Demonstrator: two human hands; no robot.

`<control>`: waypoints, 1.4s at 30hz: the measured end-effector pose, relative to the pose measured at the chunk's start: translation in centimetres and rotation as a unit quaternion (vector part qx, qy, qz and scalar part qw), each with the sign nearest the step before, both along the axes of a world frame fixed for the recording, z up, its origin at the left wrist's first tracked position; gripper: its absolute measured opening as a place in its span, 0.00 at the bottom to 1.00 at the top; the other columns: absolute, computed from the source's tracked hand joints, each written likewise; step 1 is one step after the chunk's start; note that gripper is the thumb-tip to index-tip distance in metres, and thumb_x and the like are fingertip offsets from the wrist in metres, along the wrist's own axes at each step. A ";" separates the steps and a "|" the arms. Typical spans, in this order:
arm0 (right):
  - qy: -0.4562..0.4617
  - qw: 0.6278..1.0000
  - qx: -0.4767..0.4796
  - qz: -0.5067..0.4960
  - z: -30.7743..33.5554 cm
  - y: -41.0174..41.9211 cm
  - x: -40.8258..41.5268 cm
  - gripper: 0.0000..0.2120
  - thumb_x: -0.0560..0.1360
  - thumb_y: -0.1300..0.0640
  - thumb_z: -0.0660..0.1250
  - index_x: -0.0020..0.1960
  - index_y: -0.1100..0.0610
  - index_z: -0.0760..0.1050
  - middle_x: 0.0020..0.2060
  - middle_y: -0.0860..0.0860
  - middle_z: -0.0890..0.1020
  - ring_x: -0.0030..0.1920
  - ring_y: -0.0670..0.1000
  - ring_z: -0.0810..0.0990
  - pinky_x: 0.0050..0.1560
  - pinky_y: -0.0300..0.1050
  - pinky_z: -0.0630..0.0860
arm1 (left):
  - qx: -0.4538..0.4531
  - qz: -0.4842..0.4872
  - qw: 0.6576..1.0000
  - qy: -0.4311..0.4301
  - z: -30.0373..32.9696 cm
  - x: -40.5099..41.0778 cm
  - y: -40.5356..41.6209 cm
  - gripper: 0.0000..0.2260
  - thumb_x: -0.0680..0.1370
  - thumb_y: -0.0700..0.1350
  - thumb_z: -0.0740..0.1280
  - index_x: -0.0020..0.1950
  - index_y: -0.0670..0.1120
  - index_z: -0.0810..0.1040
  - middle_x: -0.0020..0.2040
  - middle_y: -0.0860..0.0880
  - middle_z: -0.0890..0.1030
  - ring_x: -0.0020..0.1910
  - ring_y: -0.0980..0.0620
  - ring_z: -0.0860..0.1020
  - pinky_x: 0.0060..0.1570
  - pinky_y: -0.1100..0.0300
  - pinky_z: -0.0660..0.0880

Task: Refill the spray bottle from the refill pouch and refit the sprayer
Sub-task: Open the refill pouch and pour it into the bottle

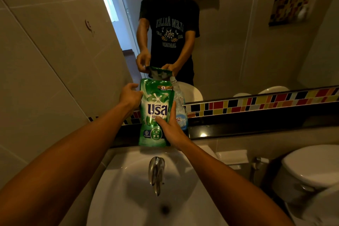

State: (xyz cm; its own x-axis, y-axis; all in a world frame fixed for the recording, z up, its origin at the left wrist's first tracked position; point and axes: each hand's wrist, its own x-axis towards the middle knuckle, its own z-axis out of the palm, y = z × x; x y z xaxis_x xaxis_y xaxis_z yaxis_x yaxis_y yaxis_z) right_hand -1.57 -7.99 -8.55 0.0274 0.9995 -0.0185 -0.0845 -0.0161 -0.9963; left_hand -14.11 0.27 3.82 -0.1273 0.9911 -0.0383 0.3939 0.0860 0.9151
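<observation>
A green refill pouch (153,101) stands upright on the dark ledge (238,130) behind the sink, in front of the mirror. My right hand (169,126) grips its lower right side, thumb up along the edge. My left hand (130,95) holds its upper left edge near the top corner. Directly behind the pouch, to its right, stands a clear bottle (180,104) with a pale label and bluish liquid low inside; no sprayer head shows on it. The sprayer is not in view.
A white sink (117,180) with a chrome tap (156,172) lies below the ledge. A toilet and its cistern (311,169) stand to the right. A tiled wall (45,60) closes the left side. The mirror (238,42) shows a person in a dark T-shirt.
</observation>
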 end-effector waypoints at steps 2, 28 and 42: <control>-0.009 1.000 0.003 0.002 -0.5 0.3 0.7 0.49 0.80 0.46 0.67 0.78 0.31 0.29 0.80 0.52 0.67 0.73 0.57 0.73 0.70 0.67 0.74 | -0.010 0.002 0.999 -0.038 -1.1 0.0 -0.1 0.14 0.80 0.37 0.66 0.66 0.43 0.76 0.56 0.43 0.82 0.47 0.45 0.83 0.45 0.51 0.83; -0.150 0.977 0.076 -0.128 1.3 2.3 -1.2 0.10 0.83 0.62 0.64 0.47 0.63 0.81 0.40 0.54 0.85 0.39 0.43 0.80 0.39 0.34 0.76 | -0.052 -0.032 0.943 -0.327 -5.9 -7.7 -3.2 0.07 0.84 0.42 0.61 0.50 0.51 0.78 0.41 0.55 0.85 0.46 0.54 0.81 0.47 0.42 0.79; -0.112 0.991 -0.004 -0.070 -0.2 8.5 -15.1 0.09 0.82 0.63 0.65 0.50 0.54 0.84 0.49 0.54 0.87 0.51 0.55 0.86 0.54 0.53 0.83 | -0.037 0.065 0.949 -0.307 -8.9 -21.2 -0.5 0.07 0.83 0.40 0.62 0.48 0.49 0.76 0.48 0.51 0.82 0.47 0.53 0.81 0.58 0.41 0.76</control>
State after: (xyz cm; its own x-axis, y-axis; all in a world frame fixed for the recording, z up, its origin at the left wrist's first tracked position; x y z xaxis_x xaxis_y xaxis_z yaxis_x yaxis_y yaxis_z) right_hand -16.67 0.50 -8.70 0.1694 0.9855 -0.0051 0.1370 -0.0286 -0.9902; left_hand -35.27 -0.22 -5.07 -0.1797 0.9604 -0.2130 -0.2303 0.1695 0.9583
